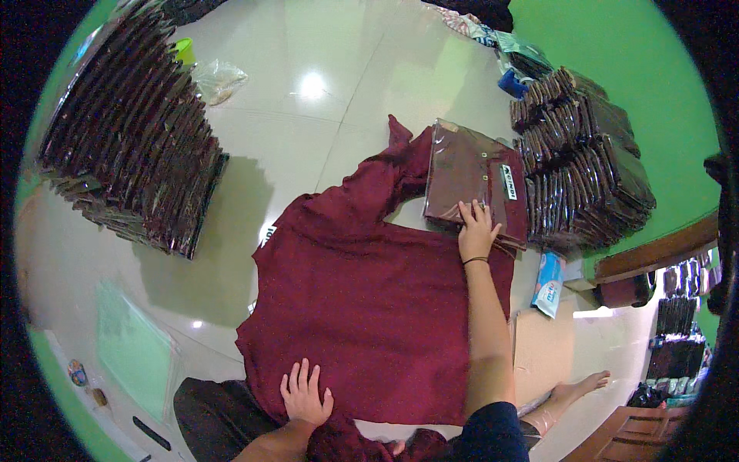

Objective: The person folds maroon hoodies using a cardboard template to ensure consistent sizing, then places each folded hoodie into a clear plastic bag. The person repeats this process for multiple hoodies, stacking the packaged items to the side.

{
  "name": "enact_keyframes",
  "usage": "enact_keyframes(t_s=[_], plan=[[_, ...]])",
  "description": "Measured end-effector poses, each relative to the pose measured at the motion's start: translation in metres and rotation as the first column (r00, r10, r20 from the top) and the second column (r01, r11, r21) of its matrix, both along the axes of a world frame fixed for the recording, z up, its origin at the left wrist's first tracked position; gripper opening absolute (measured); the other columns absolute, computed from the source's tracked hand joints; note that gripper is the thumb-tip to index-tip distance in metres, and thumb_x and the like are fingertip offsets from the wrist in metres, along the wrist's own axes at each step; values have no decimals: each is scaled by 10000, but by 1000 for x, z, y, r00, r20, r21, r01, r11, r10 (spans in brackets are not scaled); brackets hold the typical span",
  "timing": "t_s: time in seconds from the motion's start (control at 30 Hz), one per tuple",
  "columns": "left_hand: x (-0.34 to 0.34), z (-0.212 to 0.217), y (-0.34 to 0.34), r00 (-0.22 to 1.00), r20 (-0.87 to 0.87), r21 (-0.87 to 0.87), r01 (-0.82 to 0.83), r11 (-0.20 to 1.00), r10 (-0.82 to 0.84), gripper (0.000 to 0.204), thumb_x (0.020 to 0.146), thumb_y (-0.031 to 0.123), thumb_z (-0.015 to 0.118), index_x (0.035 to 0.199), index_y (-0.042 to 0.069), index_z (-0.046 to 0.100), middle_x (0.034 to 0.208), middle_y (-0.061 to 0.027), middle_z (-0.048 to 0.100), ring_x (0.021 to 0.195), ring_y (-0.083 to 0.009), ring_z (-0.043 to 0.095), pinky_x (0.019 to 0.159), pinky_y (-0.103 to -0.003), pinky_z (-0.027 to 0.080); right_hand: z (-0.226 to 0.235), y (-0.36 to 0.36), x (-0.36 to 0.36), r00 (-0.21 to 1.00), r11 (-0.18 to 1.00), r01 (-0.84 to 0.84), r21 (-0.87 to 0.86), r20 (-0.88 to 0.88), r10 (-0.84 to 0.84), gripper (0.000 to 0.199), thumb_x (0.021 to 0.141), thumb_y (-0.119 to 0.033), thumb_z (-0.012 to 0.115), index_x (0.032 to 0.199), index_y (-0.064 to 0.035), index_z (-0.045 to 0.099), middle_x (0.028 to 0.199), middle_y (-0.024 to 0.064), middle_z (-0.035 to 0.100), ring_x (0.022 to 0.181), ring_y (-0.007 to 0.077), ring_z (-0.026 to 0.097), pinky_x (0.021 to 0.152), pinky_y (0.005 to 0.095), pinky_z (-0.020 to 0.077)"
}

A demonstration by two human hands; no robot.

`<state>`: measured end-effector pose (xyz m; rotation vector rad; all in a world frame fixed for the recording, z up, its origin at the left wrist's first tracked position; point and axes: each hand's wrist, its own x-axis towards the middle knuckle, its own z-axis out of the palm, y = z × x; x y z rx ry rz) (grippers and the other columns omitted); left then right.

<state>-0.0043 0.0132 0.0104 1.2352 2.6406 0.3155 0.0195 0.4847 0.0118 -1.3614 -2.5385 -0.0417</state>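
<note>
Head view: right hand (476, 229) on bagged shirt (473, 173), left hand (305, 394) on maroon garment (369, 292).

The glossy tiled floor (308, 115) bears a spread maroon shirt (369, 300) and stacked bagged garments (131, 131).

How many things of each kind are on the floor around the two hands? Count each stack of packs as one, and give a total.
Spread dark red shirts: 1
Single bagged shirt under the right hand: 1
Stacks of bagged shirts: 2
Empty clear bags: 2
Small blue-and-white packets: 1
Total: 7
The left hand lies flat on the shirt.
</note>
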Motion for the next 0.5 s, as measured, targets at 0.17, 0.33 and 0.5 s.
enact_keyframes(t_s=[0.17, 0.33, 0.5], plan=[[1, 0, 0, 1000, 29, 20, -10, 1000, 10, 546, 755, 315, 507, 1238, 68, 448, 1379, -141, 310, 1270, -310, 269, 1026, -495, 174, 4, -9, -5, 997, 999, -38, -20, 64, 39, 592, 773, -151, 550, 1324, -285, 380, 1398, 59, 311, 1304, 317, 237, 1018, 619, 132], [1, 1, 3, 998, 55, -23, -30, 999, 31, 565, 755, 310, 508, 1262, 74, 425, 1390, -130, 300, 1290, -295, 244, 1037, -490, 163, 14, -83, 42, 957, 988, -151, 38, -246, 156, 497, 882, -240, 472, 1329, -69, 338, 1385, 217, 253, 1287, 403, 210, 1044, 539, 156], [2, 1, 2, 999, 25, -2, -24, 1000, 24, 567, 765, 285, 510, 1281, 75, 404, 1399, -125, 288, 1303, -290, 224, 1041, -490, 161, 3, -241, 143, 955, 968, -205, -142, -246, 166, 432, 846, -278, 524, 1256, -150, 473, 1382, 148, 316, 1304, 364, 218, 1042, 566, 111]])
